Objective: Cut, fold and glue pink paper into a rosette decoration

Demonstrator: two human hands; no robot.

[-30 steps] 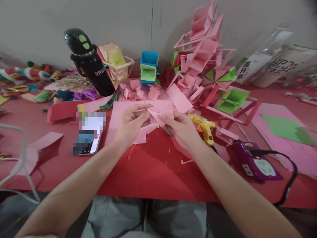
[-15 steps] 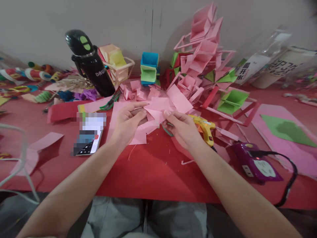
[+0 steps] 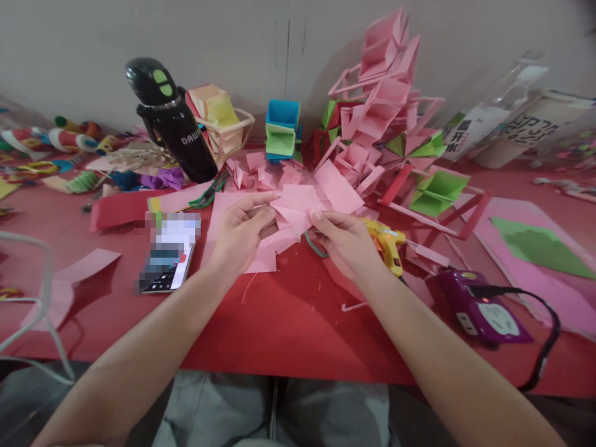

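Note:
A folded piece of pink paper (image 3: 294, 208) is held up between my two hands, just above the table. My left hand (image 3: 244, 226) pinches its left side, thumb and fingers closed. On the other side my right hand (image 3: 342, 236) grips the paper's right corner between thumb and forefinger. Flat pink sheets (image 3: 263, 259) lie beneath my left hand. A yellow glue gun (image 3: 388, 242) rests just right of my right hand. Behind the held paper are small folded pink pieces (image 3: 261, 177) and a loose pink rectangle (image 3: 339, 189).
A phone (image 3: 172, 254) lies left of my left arm, and a black bottle (image 3: 174, 130) stands behind it. Pink paper boxes (image 3: 377, 105) are stacked at the back right. A purple power strip (image 3: 479, 307) with a black cable sits at the right.
Hardly anything differs. Both hands keep hold of the pink paper, which has turned very slightly, and the whole view has shifted a little.

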